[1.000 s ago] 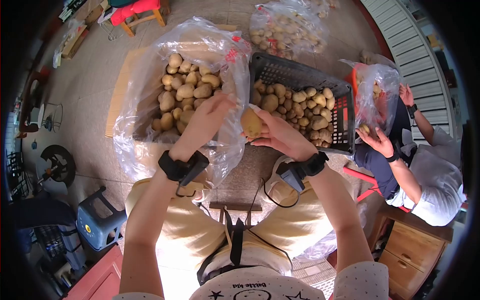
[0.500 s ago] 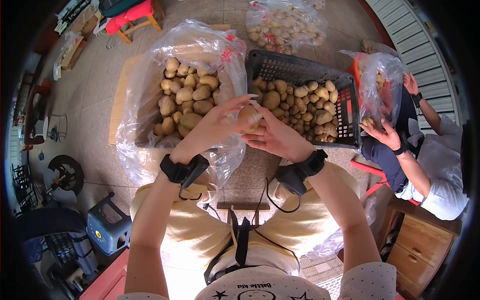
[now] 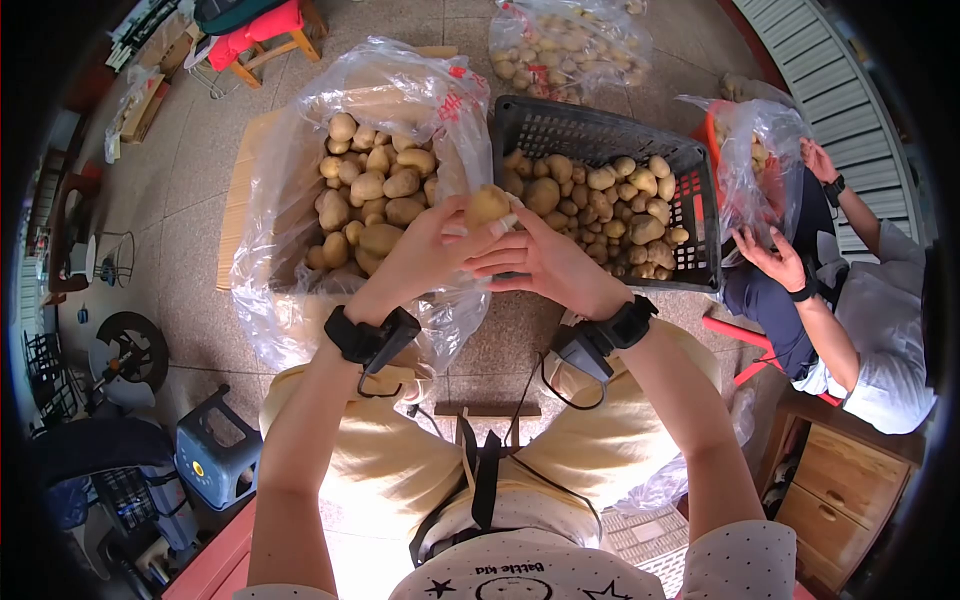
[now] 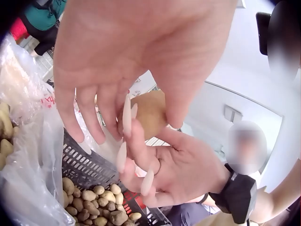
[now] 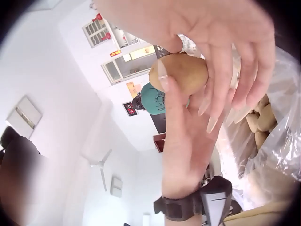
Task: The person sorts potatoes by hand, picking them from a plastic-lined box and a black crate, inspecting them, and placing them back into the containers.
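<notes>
Above the gap between the bag-lined box and the black crate, both hands hold one potato [image 3: 487, 207], smooth and yellow-brown. My left hand [image 3: 432, 245] grips it from the left, its thumb [image 5: 170, 101] lying along the skin in the right wrist view. My right hand [image 3: 550, 262] holds it from the right, thumb and index finger at its two ends in that view. In the left wrist view the potato [image 4: 151, 113] shows between the left thumb and index finger, with the right hand [image 4: 183, 167] below and its fingers partly overlapping the left hand's.
Larger potatoes [image 3: 368, 186] fill the plastic-lined box [image 3: 290, 170] at left. Smaller potatoes [image 3: 600, 215] lie in the black crate [image 3: 560, 125]. Behind is a bag of potatoes [image 3: 570, 50]. At right another person's hand [image 3: 775, 262] hovers near a bagged red container [image 3: 713, 140].
My left hand has come from above the box's edge onto the potato in my right hand. The potato has shifted slightly up and left. The other person's hand has let go of a small potato.
</notes>
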{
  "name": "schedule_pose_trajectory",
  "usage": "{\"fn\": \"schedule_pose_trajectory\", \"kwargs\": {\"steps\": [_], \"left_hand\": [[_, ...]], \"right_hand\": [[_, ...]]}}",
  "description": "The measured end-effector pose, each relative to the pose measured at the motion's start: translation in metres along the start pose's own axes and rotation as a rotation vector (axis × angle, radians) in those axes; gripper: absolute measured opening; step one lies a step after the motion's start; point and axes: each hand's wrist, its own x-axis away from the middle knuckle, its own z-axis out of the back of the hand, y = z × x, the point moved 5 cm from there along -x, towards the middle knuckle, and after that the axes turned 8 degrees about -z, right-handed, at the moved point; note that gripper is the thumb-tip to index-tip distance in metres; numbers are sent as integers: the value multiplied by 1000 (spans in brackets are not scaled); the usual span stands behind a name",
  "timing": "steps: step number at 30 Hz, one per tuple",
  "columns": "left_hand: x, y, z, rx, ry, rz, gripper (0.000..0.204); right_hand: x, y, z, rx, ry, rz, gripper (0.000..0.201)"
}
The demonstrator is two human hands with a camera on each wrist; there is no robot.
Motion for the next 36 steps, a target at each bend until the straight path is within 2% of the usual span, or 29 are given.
{"fn": "schedule_pose_trajectory", "kwargs": {"steps": [3,4,5,6,8,9,10,12,13,15,16,19,21,26,28,29,30,31,32,33,34,35,36], "left_hand": [[1,1,8,-119,13,74,50],[1,3,8,-119,12,74,50],[4,0,12,-95,69,187,51],[6,-3,15,-70,126,299,53],[8,-2,14,40,129,278,54],[9,-1,12,151,130,257,56],[10,1,12,151,130,257,56],[11,5,8,210,108,274,58],[12,7,7,210,108,274,58],[14,9,3,279,81,263,56],[14,9,3,279,81,263,56],[13,5,3,266,64,296,51],[15,1,2,242,-19,306,50],[19,13,-5,243,-21,271,54],[19,12,-3,272,-6,249,55],[17,9,-1,217,-91,163,51],[15,9,0,162,-176,77,58],[12,6,3,161,-176,77,58],[9,1,15,-127,-37,134,45],[8,2,25,-414,104,190,39],[9,5,23,-414,104,190,39],[9,18,22,-723,134,39,36],[9,31,17,-1029,163,-118,34]], "right_hand": [[7,-7,0,158,94,-2,58],[9,-14,4,303,158,31,58],[10,-20,9,448,222,64,59],[9,-21,12,448,222,64,59],[13,-33,26,519,417,271,51],[20,-41,24,508,429,311,37],[18,-40,25,508,429,311,37],[20,-47,20,475,409,540,30],[21,-49,17,476,409,539,30],[22,-52,1,648,326,561,49],[23,-49,-1,648,325,561,49],[22,-42,-10,784,261,559,75],[21,-40,-14,787,228,552,75],[17,-35,-11,773,226,506,72],[12,-28,-2,572,238,284,64],[12,-28,-1,572,238,286,64],[11,-26,4,428,243,211,62],[10,-22,9,286,246,135,61],[11,-19,12,285,246,135,61],[12,-15,14,132,194,134,63],[13,-12,15,-22,141,133,67],[12,-12,16,-22,141,132,67],[9,-9,16,-91,146,49,70]]}}
